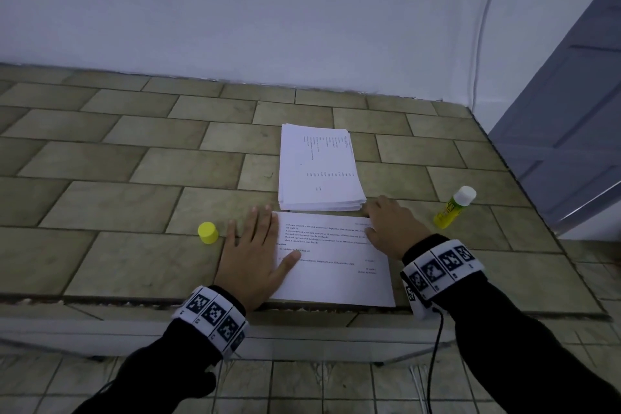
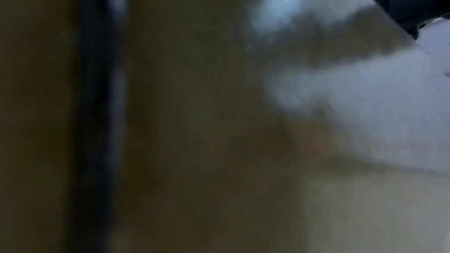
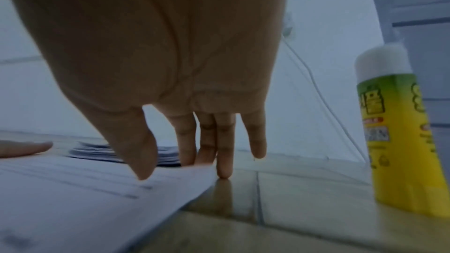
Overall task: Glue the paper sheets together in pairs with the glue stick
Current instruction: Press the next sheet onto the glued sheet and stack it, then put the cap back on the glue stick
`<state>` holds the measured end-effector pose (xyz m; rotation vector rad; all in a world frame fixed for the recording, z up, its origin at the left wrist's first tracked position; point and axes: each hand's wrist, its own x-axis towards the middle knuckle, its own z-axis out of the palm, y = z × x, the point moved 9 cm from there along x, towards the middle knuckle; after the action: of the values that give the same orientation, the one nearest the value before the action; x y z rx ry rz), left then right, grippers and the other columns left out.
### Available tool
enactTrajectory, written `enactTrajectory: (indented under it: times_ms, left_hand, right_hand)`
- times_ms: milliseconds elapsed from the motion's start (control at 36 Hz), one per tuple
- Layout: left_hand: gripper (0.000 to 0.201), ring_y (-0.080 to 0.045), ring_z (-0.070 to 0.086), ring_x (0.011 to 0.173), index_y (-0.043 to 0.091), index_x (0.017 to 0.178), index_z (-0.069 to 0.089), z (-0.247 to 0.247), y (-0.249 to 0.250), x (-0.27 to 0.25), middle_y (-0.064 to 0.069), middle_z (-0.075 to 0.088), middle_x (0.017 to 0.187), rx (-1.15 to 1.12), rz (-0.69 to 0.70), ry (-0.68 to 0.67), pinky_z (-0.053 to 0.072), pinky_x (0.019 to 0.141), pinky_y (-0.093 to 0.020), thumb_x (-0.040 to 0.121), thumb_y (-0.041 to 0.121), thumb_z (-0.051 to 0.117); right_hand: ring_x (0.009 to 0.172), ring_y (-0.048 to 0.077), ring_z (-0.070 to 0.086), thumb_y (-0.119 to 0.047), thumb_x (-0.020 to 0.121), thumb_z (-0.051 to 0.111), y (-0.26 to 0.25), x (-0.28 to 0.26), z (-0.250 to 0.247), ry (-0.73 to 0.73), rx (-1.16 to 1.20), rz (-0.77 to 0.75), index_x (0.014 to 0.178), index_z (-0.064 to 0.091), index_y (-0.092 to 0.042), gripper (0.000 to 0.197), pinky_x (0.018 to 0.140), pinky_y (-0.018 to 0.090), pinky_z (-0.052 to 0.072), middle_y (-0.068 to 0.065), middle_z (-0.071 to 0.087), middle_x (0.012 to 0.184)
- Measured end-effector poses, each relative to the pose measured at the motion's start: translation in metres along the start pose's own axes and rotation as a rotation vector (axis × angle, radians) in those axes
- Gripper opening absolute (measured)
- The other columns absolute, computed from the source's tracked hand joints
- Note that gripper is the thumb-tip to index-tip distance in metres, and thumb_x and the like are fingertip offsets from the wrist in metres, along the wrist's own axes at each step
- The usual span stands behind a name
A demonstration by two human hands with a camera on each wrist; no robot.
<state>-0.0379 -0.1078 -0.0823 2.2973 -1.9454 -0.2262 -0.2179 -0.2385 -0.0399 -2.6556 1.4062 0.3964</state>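
A printed paper sheet (image 1: 336, 276) lies at the table's front edge. My left hand (image 1: 257, 239) lies flat with straight fingers across the sheet's left edge, thumb on the paper. My right hand (image 1: 381, 222) touches the far right corner of the sheet (image 3: 73, 189) with straight fingers (image 3: 225, 161), one tip on the table. Behind the sheet sits a stack of paper sheets (image 1: 321, 168). The yellow-green glue stick (image 1: 453, 208) stands uncapped to the right of my right hand, white glue exposed (image 3: 394, 132). Its yellow cap (image 1: 207, 232) stands left of my left hand. The left wrist view is blurred.
The table (image 1: 117, 178) is tiled in olive-brown and backs onto a white wall. Its right edge runs beside a grey door (image 1: 571, 111). A white cable (image 1: 484, 27) hangs down the wall. The tiled floor shows below the front edge.
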Motion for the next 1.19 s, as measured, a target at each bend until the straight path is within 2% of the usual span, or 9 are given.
enactTrajectory:
  times_ms: [139,250,417,500,722,806,944,1055,1194]
  left_hand:
    - [0.097,-0.03,0.019,0.148,0.005,0.153,0.025,0.001,0.0,0.0,-0.011,0.021,0.16,-0.005,0.016,-0.011,0.017,0.116,-0.061,0.091,0.074,-0.003]
    - [0.101,-0.027,0.008,0.15,0.008,0.155,0.014,-0.002,0.001,-0.002,-0.008,0.008,0.163,-0.035,0.022,0.005,0.008,0.119,-0.058,0.086,0.078,-0.008]
    - [0.105,-0.019,-0.007,0.151,0.016,0.157,-0.003,-0.001,-0.002,-0.002,-0.003,-0.005,0.164,-0.054,0.0,0.01,-0.006,0.12,-0.052,0.077,0.084,-0.013]
    - [0.107,-0.02,-0.004,0.151,0.011,0.157,0.006,0.001,-0.002,-0.001,-0.006,0.003,0.164,-0.017,-0.001,-0.003,-0.004,0.12,-0.053,0.079,0.083,-0.012]
    - [0.116,-0.017,-0.014,0.149,0.009,0.155,0.001,-0.002,0.0,-0.003,-0.004,-0.012,0.162,0.021,-0.028,-0.036,-0.01,0.119,-0.049,0.07,0.083,-0.025]
    - [0.118,-0.017,-0.015,0.149,0.009,0.155,-0.002,-0.003,0.0,-0.004,-0.004,-0.013,0.162,0.043,-0.036,-0.051,-0.011,0.119,-0.049,0.067,0.082,-0.029]
    - [0.118,-0.017,-0.012,0.15,0.009,0.156,0.002,-0.003,0.0,-0.002,-0.004,-0.008,0.163,0.039,-0.033,-0.046,-0.008,0.12,-0.05,0.068,0.083,-0.027]
    - [0.119,-0.018,-0.011,0.15,0.008,0.156,0.004,-0.003,0.001,-0.002,-0.004,-0.007,0.163,0.037,-0.032,-0.048,-0.007,0.12,-0.05,0.069,0.084,-0.026]
    - [0.117,-0.018,-0.01,0.15,0.008,0.155,0.006,-0.004,0.001,-0.003,-0.004,-0.005,0.163,0.026,-0.028,-0.039,-0.005,0.12,-0.051,0.071,0.084,-0.022]
  right_hand:
    - [0.106,0.025,0.05,-0.006,0.097,0.039,0.001,0.004,-0.01,-0.021,0.132,-0.034,0.116,0.051,-0.005,0.023,0.08,0.026,0.038,0.014,0.049,0.122]
    - [0.086,0.017,0.054,-0.01,0.096,0.047,0.004,-0.009,-0.045,-0.008,0.261,-0.075,0.094,0.055,-0.014,0.01,0.069,0.024,0.038,0.004,0.06,0.1]
    - [0.064,0.002,0.056,-0.013,0.09,0.063,0.023,-0.031,-0.13,0.187,0.385,-0.089,0.084,0.063,-0.013,0.006,0.055,0.01,0.036,-0.007,0.06,0.077]
    - [0.054,0.008,0.065,-0.011,0.089,0.066,0.044,-0.022,-0.153,0.316,0.579,-0.031,0.077,0.062,-0.018,0.014,0.054,0.011,0.046,-0.001,0.068,0.073]
    - [0.061,0.022,0.069,0.008,0.083,0.063,0.056,0.028,-0.095,0.389,1.137,0.227,0.091,0.053,-0.009,0.021,0.061,0.037,0.061,0.019,0.06,0.09]
    - [0.067,0.028,0.066,0.013,0.083,0.058,0.044,0.04,-0.067,0.347,1.195,0.255,0.091,0.051,-0.006,0.022,0.056,0.034,0.06,0.014,0.054,0.082]
    - [0.086,0.031,0.068,0.007,0.081,0.059,0.041,0.059,-0.031,0.305,1.156,0.319,0.074,0.062,-0.016,0.024,0.078,0.048,0.059,0.005,0.065,0.08]
    - [0.083,0.028,0.069,0.0,0.08,0.06,0.041,0.061,-0.028,0.354,1.11,0.358,0.076,0.067,-0.015,0.017,0.082,0.041,0.057,0.011,0.071,0.086]
    - [0.077,0.015,0.056,-0.01,0.083,0.065,0.028,0.058,-0.036,0.322,0.78,0.297,0.092,0.069,-0.008,0.009,0.069,0.023,0.042,0.002,0.061,0.082]
